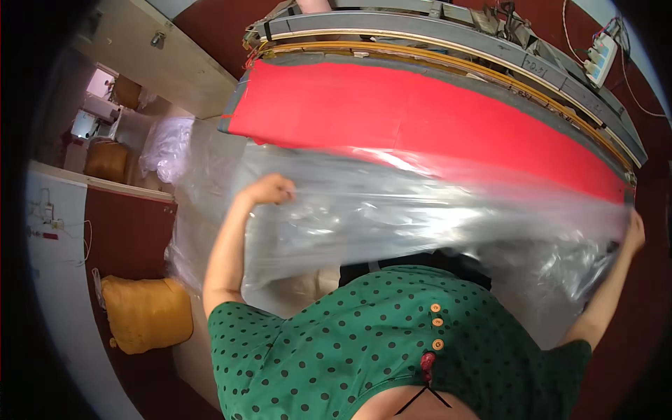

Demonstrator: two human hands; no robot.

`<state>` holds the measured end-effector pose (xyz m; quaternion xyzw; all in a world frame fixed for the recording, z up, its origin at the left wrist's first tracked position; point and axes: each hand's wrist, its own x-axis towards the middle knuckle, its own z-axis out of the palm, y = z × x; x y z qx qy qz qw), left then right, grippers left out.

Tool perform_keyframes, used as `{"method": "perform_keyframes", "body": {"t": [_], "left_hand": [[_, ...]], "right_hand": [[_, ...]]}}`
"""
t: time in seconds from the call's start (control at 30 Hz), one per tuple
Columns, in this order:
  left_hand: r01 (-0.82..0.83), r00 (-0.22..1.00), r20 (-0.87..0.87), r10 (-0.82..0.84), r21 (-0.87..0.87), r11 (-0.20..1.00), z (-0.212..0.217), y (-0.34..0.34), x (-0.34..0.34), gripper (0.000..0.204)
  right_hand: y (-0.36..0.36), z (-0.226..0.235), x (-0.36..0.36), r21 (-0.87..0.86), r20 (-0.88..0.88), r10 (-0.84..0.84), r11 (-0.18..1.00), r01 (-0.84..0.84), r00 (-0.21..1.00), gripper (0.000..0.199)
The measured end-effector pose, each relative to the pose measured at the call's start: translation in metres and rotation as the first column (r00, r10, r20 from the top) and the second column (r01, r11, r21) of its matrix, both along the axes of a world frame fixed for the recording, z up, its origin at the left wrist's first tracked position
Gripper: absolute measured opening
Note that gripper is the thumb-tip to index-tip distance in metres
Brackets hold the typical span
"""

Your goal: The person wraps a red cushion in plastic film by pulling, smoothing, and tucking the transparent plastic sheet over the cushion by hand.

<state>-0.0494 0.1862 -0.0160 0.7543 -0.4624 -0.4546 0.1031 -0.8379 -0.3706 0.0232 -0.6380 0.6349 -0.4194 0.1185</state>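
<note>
Both hands hold one wide sheet of clear plastic (420,217) stretched across the near edge of a red table (420,119). At the left, the left hand (269,189) is curled into a fist, pinching the sheet's upper edge. Far to the right, the right hand (633,234) grips the other end, its fingers partly hidden by the film. More crumpled plastic (168,147) lies beyond the left arm, and a yellow sack (143,311) sits on the floor at near left.
</note>
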Motion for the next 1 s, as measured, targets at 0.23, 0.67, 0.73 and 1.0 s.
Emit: {"method": "perform_keyframes", "body": {"t": [0.23,0.67,0.73,1.0], "left_hand": [[-0.219,0.325,0.776,0.541,-0.494,0.841,0.125,0.015,0.167,0.012],[-0.007,0.299,0.608,0.736,-0.770,0.638,0.024,-0.048,0.128,0.037],[-0.120,0.436,0.569,0.697,-0.731,0.672,0.045,-0.066,0.096,0.035],[-0.158,0.789,0.337,0.514,-0.697,0.699,0.056,-0.043,0.086,0.015]], "right_hand": [[0.003,-0.002,-0.162,0.077,-0.029,-0.311,0.947,0.312,0.950,0.047],[-0.080,-0.069,-0.091,0.104,-0.096,-0.151,0.981,0.161,0.984,0.037],[-0.081,-0.072,-0.089,0.099,-0.099,-0.134,0.985,0.143,0.986,0.038],[-0.066,-0.060,-0.042,0.153,-0.271,-0.294,0.927,0.342,0.917,0.040]]}}
